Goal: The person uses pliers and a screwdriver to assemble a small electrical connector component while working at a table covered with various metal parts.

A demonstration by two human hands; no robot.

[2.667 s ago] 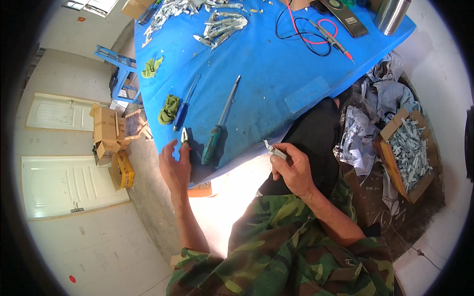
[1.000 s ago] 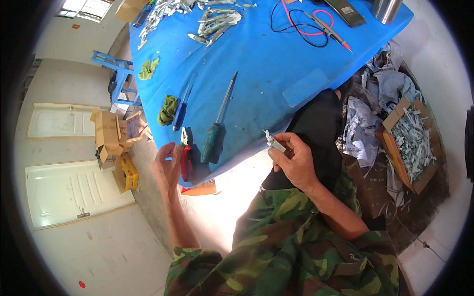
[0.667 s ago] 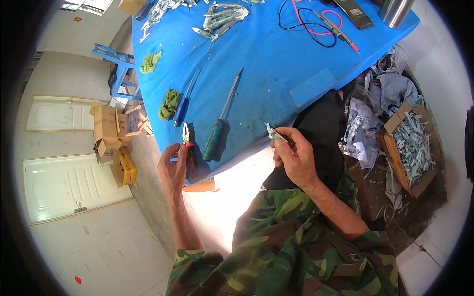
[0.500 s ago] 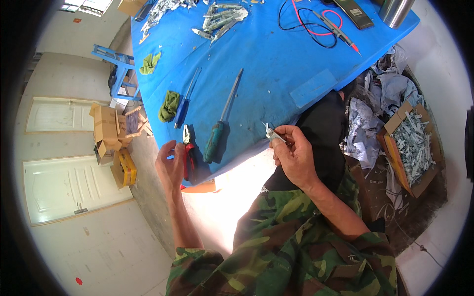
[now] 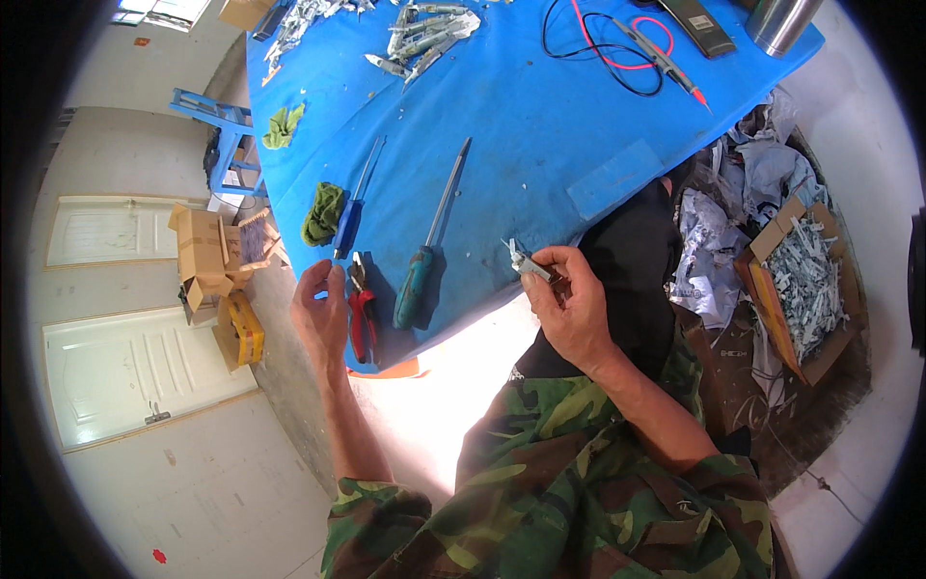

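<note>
My right hand [image 5: 571, 311] pinches a small grey metal part [image 5: 524, 261] just over the near edge of the blue table [image 5: 540, 125]. My left hand [image 5: 323, 311] rests at the table's near left edge, fingers loosely apart and holding nothing. Its fingertips are close to the handle end of a blue-handled screwdriver [image 5: 349, 220]. Red-handled pliers [image 5: 363, 315] lie flat right beside that hand. To the right of the pliers lies a long green-handled screwdriver [image 5: 419, 275].
Green cloths [image 5: 323, 212] lie on the table's left side, with a pile of metal parts [image 5: 424, 34] at the far end. Red and black test leads [image 5: 627, 43] and a metal cup [image 5: 779, 24] lie far right. A cardboard box of metal parts [image 5: 805, 285] stands on the floor at right, more boxes [image 5: 207, 251] at left.
My left hand handled the red pliers at the table edge; now they lie flat beside it and the hand is off them. My right hand kept the metal part almost still.
</note>
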